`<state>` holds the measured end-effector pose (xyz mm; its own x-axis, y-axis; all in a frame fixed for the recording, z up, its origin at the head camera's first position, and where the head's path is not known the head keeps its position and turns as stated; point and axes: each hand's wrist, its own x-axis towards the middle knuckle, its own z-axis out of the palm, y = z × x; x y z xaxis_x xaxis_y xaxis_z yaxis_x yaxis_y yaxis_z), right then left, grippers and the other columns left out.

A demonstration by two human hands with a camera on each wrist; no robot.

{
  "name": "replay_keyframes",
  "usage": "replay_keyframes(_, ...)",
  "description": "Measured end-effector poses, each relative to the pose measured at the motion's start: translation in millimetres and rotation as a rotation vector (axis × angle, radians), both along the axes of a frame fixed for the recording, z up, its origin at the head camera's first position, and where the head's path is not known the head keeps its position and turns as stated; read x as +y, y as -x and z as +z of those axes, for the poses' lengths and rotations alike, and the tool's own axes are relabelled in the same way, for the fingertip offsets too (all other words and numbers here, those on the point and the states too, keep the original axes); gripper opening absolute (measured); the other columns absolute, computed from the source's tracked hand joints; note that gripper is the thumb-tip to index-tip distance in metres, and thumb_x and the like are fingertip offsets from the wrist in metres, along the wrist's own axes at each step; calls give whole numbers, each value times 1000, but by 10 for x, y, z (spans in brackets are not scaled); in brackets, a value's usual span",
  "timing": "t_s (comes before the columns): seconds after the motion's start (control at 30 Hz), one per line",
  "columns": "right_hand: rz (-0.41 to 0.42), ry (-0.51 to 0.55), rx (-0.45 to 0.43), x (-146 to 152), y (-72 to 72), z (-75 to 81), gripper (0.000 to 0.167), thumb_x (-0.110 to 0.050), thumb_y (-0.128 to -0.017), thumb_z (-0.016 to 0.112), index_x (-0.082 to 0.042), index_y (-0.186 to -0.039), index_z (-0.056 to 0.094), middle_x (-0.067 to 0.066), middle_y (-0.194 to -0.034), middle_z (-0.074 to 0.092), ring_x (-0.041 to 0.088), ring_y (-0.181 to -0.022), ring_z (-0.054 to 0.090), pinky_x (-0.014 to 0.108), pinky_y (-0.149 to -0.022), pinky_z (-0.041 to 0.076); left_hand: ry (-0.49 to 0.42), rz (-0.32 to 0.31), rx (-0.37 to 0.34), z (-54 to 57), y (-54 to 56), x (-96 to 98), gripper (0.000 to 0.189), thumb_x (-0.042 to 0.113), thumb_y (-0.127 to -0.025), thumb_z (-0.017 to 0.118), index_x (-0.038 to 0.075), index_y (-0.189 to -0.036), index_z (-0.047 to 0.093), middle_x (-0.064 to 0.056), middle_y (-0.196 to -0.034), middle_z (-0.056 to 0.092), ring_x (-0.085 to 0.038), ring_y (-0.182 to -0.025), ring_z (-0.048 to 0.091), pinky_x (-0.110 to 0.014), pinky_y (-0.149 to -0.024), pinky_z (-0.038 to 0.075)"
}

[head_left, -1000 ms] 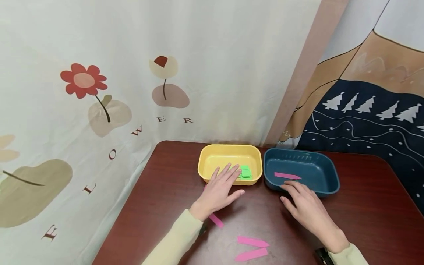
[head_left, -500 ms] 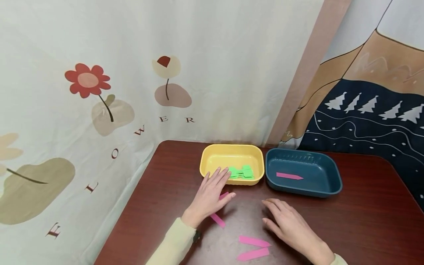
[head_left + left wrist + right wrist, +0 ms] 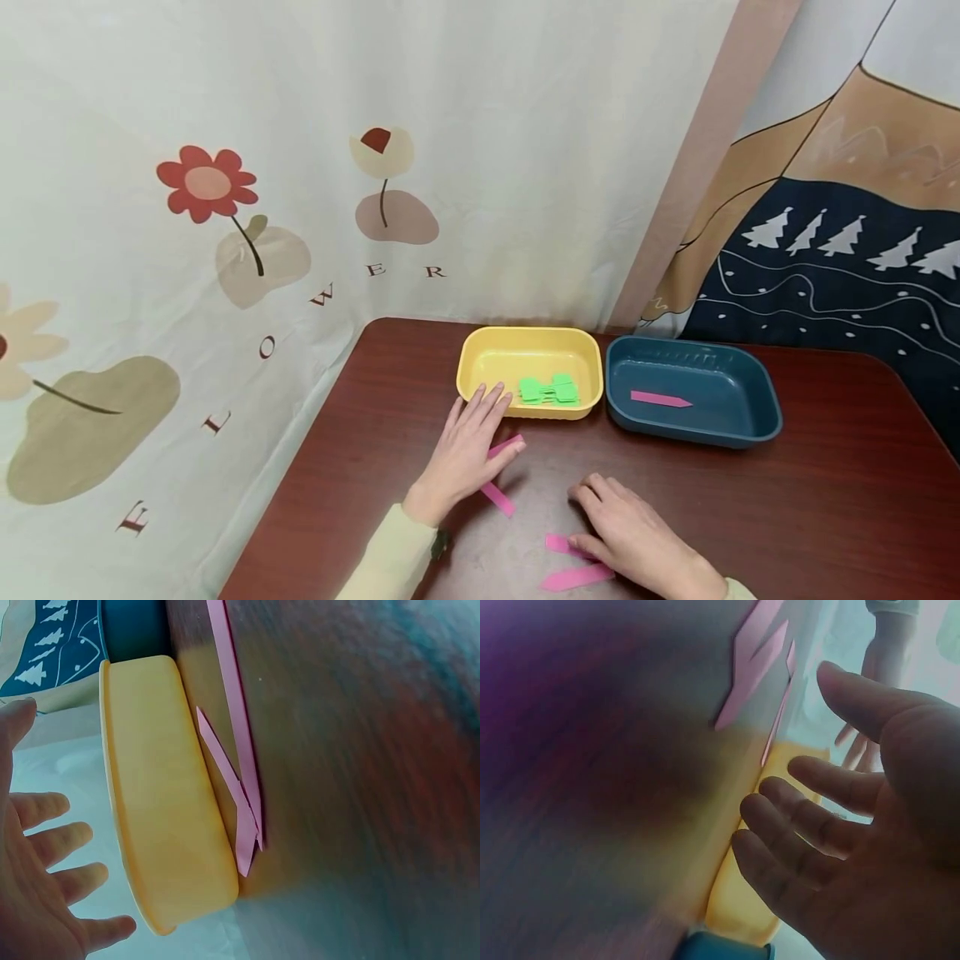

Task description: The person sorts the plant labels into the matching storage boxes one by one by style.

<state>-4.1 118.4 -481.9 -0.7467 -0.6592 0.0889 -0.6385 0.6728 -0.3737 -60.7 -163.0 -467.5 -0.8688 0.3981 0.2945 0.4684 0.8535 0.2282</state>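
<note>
Right hand (image 3: 630,532), fingers apart and loosely bent, partly covers two pink strips (image 3: 576,577) in the head view; left hand (image 3: 461,454), fingers spread, partly covers two more pink strips (image 3: 498,500) near the yellow tray (image 3: 530,333).

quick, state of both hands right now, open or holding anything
Left hand: open, fingers spread, holding nothing, by the yellow tray.
Right hand: open, fingers loosely bent, holding nothing, by two pink strips.

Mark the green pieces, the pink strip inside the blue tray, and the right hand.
Green pieces (image 3: 553,393), head view: middle of the heap.
Pink strip (image 3: 660,399), head view: its middle.
Right hand (image 3: 628,531), head view: its back.
</note>
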Motion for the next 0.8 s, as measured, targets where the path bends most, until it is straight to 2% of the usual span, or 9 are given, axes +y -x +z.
replay_keyframes(0.17, 42, -11, -17, -59, -18, -35, 35, -46, -89, 80, -18, -105, 65, -11, -97, 49, 7, -85, 48, 30, -74, 52, -32, 13, 1, -13, -7, -21, 75, 55, -97, 64, 9, -155, 49, -8, -163, 42, -36, -151, 35, -65, -117, 27)
replay_keyframes(0.5, 82, -72, -34, -107, -7, -32, 29, -36, -85, 86, -22, -93, 61, -12, -88, 44, 7, -78, 41, 27, -68, 45, -83, 12, 10, -9, -13, -26, 73, 50, -95, 70, 8, -152, 53, -9, -160, 46, -37, -149, 38, -66, -115, 30)
replay_keyframes(0.8, 109, -66, -60, -79, 65, -11, 24, -22, -84, 86, -23, -82, 62, -13, -84, 50, 7, -77, 46, 30, -70, 49, -99, 7, 32, -23, -12, -38, 74, 47, -92, 75, 9, -151, 53, -9, -159, 47, -38, -148, 39, -66, -114, 32)
